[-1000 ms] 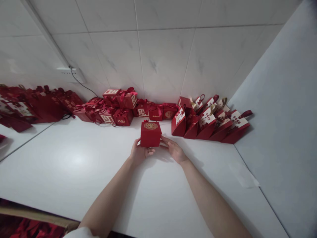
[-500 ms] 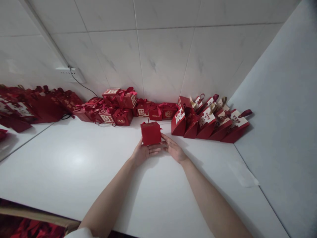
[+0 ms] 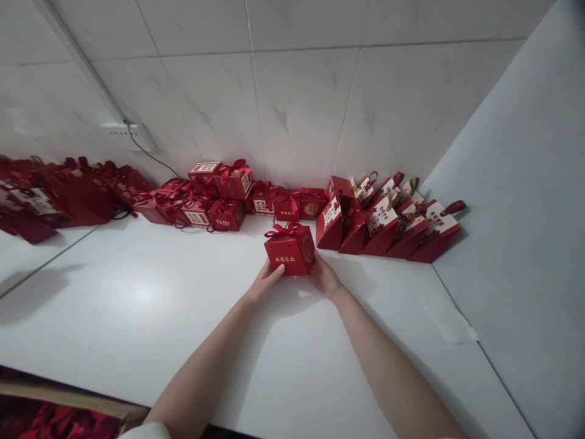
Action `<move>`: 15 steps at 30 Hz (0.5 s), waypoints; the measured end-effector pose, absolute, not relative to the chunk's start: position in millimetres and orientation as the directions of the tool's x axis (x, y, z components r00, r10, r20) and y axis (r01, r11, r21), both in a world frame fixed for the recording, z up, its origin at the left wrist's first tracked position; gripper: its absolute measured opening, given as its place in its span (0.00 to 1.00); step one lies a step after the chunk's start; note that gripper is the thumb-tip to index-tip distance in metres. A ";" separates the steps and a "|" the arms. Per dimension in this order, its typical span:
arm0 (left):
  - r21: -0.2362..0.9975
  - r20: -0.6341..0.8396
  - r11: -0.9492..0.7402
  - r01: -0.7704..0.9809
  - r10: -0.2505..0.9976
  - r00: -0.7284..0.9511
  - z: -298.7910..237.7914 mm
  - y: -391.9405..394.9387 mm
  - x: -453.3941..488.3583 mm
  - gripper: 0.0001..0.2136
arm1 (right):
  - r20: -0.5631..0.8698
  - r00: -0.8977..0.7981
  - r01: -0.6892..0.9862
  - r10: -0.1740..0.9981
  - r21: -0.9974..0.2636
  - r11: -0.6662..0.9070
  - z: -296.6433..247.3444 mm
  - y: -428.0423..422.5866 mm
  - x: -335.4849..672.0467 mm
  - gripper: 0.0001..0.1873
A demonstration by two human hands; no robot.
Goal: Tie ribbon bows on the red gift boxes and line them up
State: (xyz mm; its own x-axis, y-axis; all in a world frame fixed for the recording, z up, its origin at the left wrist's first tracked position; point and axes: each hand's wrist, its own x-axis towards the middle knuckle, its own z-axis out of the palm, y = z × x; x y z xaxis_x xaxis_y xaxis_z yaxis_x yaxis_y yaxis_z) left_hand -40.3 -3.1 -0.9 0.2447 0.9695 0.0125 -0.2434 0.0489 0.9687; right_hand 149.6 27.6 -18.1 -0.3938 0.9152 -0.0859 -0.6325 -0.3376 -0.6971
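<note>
A red gift box (image 3: 296, 251) with gold characters on its front and a red ribbon bow on top is held between my two hands, over the middle of the white table. My left hand (image 3: 265, 281) grips its left side and lower edge, the thumb lying on the front face. My right hand (image 3: 325, 278) is closed around the right side, with its fingers partly hidden behind the box. Just beyond stands a row of similar red ribboned boxes (image 3: 227, 215), some stacked two high.
Triangular red gift boxes (image 3: 382, 222) with ribbon loops stand at the right by a pale panel (image 3: 525, 213). Red bags (image 3: 86, 195) fill the far left. A wall socket (image 3: 130, 135) has a cable. At lower left is a cardboard carton (image 3: 68, 393) with red items.
The box has been turned in my hands: its plain face showed before, and now the lettered front and the bow show. My left thumb has come round onto the front.
</note>
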 end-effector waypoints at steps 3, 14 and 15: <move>0.984 0.114 -0.076 -0.161 0.964 0.242 4.2 -5.9 -40.1 0.29 | -0.098 -0.387 -0.622 0.917 -0.706 -0.338 -16.6 27.6 151.7 0.21; 0.945 0.319 -0.327 -0.026 0.899 0.299 7.6 -7.8 -35.7 0.37 | -0.113 -0.404 -0.623 0.908 -0.693 -0.363 -10.3 24.3 154.0 0.19; 0.934 0.332 -0.357 0.033 0.896 0.293 6.5 -7.3 -35.8 0.41 | -0.118 -0.382 -0.638 0.917 -0.684 -0.354 -10.6 24.5 153.2 0.17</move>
